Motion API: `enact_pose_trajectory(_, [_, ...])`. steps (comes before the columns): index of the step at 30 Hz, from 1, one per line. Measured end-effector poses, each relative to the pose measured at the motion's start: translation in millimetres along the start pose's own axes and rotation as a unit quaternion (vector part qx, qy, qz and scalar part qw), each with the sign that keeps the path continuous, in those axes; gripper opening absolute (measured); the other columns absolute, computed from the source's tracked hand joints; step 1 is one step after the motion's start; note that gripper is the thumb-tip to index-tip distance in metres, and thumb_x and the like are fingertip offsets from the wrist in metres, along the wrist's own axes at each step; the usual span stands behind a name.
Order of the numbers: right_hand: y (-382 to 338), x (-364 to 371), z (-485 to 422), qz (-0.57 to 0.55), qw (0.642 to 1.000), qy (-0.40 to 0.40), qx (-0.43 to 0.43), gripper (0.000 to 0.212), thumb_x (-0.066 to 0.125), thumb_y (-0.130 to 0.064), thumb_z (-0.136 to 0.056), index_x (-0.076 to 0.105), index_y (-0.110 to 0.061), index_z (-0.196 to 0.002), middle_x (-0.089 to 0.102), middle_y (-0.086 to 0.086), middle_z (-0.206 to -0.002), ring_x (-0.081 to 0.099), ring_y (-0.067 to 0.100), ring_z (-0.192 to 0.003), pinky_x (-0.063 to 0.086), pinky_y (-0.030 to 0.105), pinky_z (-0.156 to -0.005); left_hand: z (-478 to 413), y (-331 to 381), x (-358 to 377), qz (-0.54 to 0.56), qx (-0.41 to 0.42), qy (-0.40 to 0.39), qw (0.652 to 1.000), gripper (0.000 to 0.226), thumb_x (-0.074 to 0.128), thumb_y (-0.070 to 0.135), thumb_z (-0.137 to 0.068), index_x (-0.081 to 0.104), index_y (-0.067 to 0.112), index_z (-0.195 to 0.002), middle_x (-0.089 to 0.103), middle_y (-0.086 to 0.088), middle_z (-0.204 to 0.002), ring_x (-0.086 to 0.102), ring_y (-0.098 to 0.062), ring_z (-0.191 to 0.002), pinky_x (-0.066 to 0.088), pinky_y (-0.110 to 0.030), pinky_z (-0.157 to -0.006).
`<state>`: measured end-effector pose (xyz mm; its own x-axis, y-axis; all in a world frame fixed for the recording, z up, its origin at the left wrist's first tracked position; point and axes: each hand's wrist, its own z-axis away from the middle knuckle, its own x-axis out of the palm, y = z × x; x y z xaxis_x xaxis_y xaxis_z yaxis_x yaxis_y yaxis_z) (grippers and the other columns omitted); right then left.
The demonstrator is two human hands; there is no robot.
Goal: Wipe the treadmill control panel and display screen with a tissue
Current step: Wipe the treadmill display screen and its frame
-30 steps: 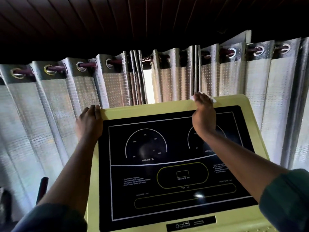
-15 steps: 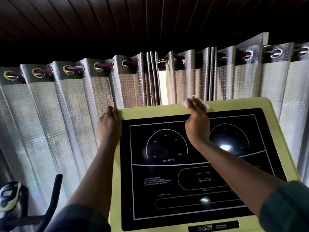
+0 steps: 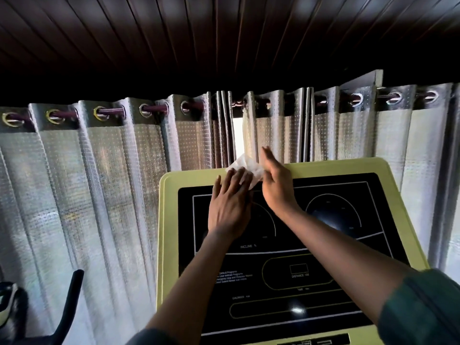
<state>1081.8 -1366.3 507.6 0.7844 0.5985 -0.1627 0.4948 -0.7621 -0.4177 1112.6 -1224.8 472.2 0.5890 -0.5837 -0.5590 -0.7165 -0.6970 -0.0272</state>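
The treadmill control panel point(image 3: 167, 245) has a pale yellow-green frame around a black display screen point(image 3: 331, 260) with white dial and box markings. A crumpled white tissue point(image 3: 246, 167) lies at the panel's top edge, left of centre. My left hand point(image 3: 230, 207) lies flat over the screen's upper left, its straight fingers pressing on the tissue's lower part. My right hand point(image 3: 276, 188) stands edge-on just right of the tissue, fingers straight and pointing up, its palm side against the tissue. Whether the right thumb pinches the tissue is hidden.
Silver eyelet curtains point(image 3: 99, 195) hang right behind the panel, with a bright gap point(image 3: 238, 138) above the tissue. A dark wooden ceiling is overhead. An exercise bike handlebar point(image 3: 71, 297) and its small console point(image 3: 6, 303) stand at the lower left.
My left hand left the panel's top left corner and moved right onto the tissue. My right hand turned from flat on the tissue to edge-on beside it. The view shifted left.
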Motion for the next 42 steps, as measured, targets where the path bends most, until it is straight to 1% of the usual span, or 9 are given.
enact_pose_trajectory(3, [25,-17,-15,0.163,0.986,-0.014,0.019,0.040,0.049,0.000,-0.096,0.058,-0.001,-0.136,0.052,0.017,-0.145,0.048,0.027,-0.138,0.037,0.033,-0.116,3,-7,-11,-0.043,-0.044,0.055,0.997,0.046,0.032,0.046,-0.105,0.054,0.025,-0.140,0.049,0.000,-0.148,0.033,-0.023,-0.144,0.018,-0.044,-0.121])
enact_pose_trajectory(6, [45,-20,-15,0.283,0.957,-0.037,-0.044,0.029,0.041,-0.018,-0.097,0.066,-0.004,-0.104,0.069,0.016,-0.106,0.062,0.036,-0.107,0.043,0.043,-0.099,7,-32,-21,-0.052,-0.114,0.119,0.985,0.040,0.040,0.043,-0.104,0.069,0.017,-0.117,0.060,-0.004,-0.135,0.045,-0.028,-0.135,0.025,-0.044,-0.117])
enact_pose_trajectory(9, [46,-16,-11,0.340,0.938,-0.026,-0.062,0.030,0.040,-0.029,-0.101,0.058,-0.007,-0.093,0.061,0.012,-0.087,0.055,0.034,-0.088,0.041,0.045,-0.088,0,-41,-12,-0.030,-0.132,0.143,0.980,0.032,0.052,0.021,-0.101,0.062,0.010,-0.130,0.055,-0.008,-0.144,0.043,-0.027,-0.139,0.028,-0.042,-0.119])
enact_pose_trajectory(11, [43,-14,-10,0.365,0.928,-0.022,-0.068,0.031,0.041,-0.033,-0.103,0.057,-0.008,-0.095,0.061,0.012,-0.090,0.052,0.033,-0.090,0.040,0.045,-0.089,-8,-31,-3,0.001,-0.119,0.132,0.984,0.050,0.056,0.001,-0.097,0.050,0.015,-0.144,0.048,-0.006,-0.149,0.038,-0.024,-0.143,0.029,-0.041,-0.120])
enact_pose_trajectory(17, [45,-14,-11,0.371,0.926,-0.032,-0.065,0.035,0.037,-0.038,-0.104,0.056,-0.009,-0.099,0.061,0.012,-0.096,0.051,0.033,-0.096,0.038,0.044,-0.093,-10,-39,-4,-0.010,-0.068,0.070,0.995,0.050,0.049,0.008,-0.100,0.044,0.018,-0.149,0.041,-0.002,-0.154,0.032,-0.022,-0.146,0.025,-0.038,-0.121])
enact_pose_trajectory(24, [41,-8,-13,0.380,0.924,-0.034,-0.030,0.039,0.033,-0.039,-0.103,0.059,-0.009,-0.101,0.064,0.012,-0.099,0.053,0.032,-0.098,0.037,0.044,-0.095,12,-87,-20,-0.014,-0.268,0.129,0.955,0.050,0.043,0.022,-0.104,0.037,0.016,-0.153,0.034,-0.001,-0.158,0.022,-0.021,-0.150,0.018,-0.040,-0.123])
enact_pose_trajectory(30, [43,-10,-11,0.371,0.927,-0.015,-0.048,0.038,0.036,-0.038,-0.103,0.060,-0.008,-0.101,0.064,0.013,-0.099,0.053,0.033,-0.097,0.038,0.044,-0.095,16,-53,-11,-0.009,-0.173,0.058,0.983,0.057,0.021,0.040,-0.105,0.023,0.018,-0.157,0.019,0.003,-0.163,0.009,-0.012,-0.152,0.009,-0.034,-0.125])
enact_pose_trajectory(39, [34,-3,-12,0.369,0.929,0.023,-0.031,0.041,0.037,-0.035,-0.104,0.064,-0.005,-0.095,0.067,0.015,-0.092,0.056,0.034,-0.092,0.038,0.045,-0.096,63,-64,-24,-0.017,-0.267,0.073,0.961,0.055,0.021,0.039,-0.108,0.015,0.017,-0.159,0.009,0.004,-0.165,-0.001,-0.009,-0.152,0.003,-0.031,-0.124])
enact_pose_trajectory(42, [26,1,-19,0.347,0.937,0.007,-0.040,0.048,0.034,-0.036,-0.105,0.066,-0.006,-0.086,0.068,0.014,-0.080,0.057,0.030,-0.078,0.042,0.040,-0.085,86,-60,-25,-0.012,-0.257,0.053,0.965,0.056,0.018,0.040,-0.107,0.015,0.020,-0.159,0.007,0.007,-0.165,-0.001,-0.007,-0.152,0.005,-0.030,-0.125])
